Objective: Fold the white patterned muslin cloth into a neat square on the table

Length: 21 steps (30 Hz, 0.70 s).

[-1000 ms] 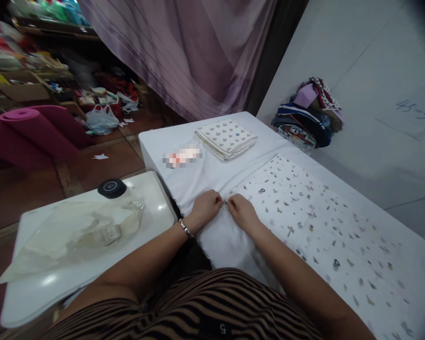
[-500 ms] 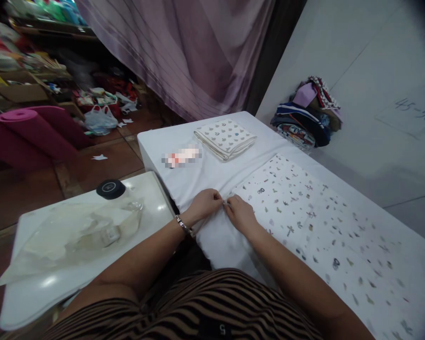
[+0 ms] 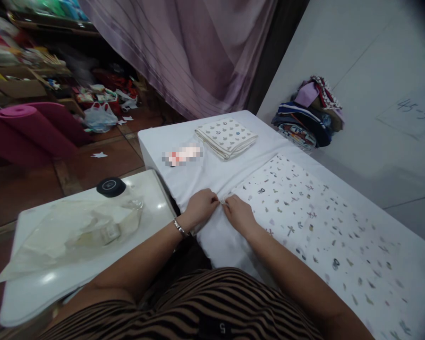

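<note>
A white cloth with a small leaf and animal print (image 3: 304, 222) lies spread over the white-covered table (image 3: 170, 182). At its near left corner, my left hand (image 3: 202, 205) and my right hand (image 3: 239, 215) come close together, fingers pinched. Between the fingertips a bit of the cloth's edge is gathered, and both hands grip it. A metal bracelet (image 3: 180, 228) circles my left wrist. Beyond my hands a folded printed cloth (image 3: 226, 134) rests on the table, beside a blurred-out item (image 3: 182, 155).
To the left stands a low white table (image 3: 156, 189) with a round black object (image 3: 110, 187) and a crumpled clear plastic bag (image 3: 67, 226). A pink roll (image 3: 31, 132) and cluttered boxes lie behind it. Stacked clothes (image 3: 304, 113) sit by the wall, near a purple curtain (image 3: 198, 52).
My hands have shifted very slightly to the left, still pinching the cloth's edge. The other things stay where they were.
</note>
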Available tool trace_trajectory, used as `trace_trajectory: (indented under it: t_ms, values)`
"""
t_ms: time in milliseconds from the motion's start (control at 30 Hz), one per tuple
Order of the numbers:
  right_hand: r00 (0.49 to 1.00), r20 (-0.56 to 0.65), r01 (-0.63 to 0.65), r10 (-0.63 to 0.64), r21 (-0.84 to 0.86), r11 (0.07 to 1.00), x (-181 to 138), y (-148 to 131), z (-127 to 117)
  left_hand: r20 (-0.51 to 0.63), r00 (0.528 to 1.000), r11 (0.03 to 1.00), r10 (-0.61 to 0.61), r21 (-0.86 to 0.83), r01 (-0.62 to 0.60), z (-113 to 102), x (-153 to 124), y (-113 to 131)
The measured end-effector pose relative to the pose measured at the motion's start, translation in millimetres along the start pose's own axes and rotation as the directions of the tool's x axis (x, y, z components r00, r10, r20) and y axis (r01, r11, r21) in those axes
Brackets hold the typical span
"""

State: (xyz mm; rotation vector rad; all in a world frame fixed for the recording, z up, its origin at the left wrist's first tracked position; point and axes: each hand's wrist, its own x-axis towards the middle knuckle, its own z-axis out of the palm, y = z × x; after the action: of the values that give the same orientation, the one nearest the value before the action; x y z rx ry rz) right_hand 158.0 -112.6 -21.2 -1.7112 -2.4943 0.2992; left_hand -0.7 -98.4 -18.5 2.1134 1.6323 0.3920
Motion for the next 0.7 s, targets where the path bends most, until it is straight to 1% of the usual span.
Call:
trace_trajectory:
  t_ms: [133,367,467,700]
  values:
    - [1.0,0.007,0.011,-0.011,-0.016,1.0,-1.2,-1.4,0.1,0.007,1.0,0.998,-0.015,0.056,0.015,-0.1,-0.9,3.6]
    - [1.0,-0.014,0.023,-0.023,-0.011,1.0,-2.8,-1.4,-0.3,0.044,0.999,0.996,0.008,0.093,-0.012,-1.3,2.6,5.6]
    - [0.999,-0.024,0.032,-0.032,-0.006,0.999,-3.2,-1.4,1.4,0.056,0.998,0.995,-0.006,0.102,0.0,-2.2,4.7,6.0]
    - [0.997,-0.076,0.015,-0.013,0.025,1.0,-4.0,-3.2,5.3,0.069,0.992,0.995,-0.101,-0.01,0.102,-7.2,9.2,8.7]
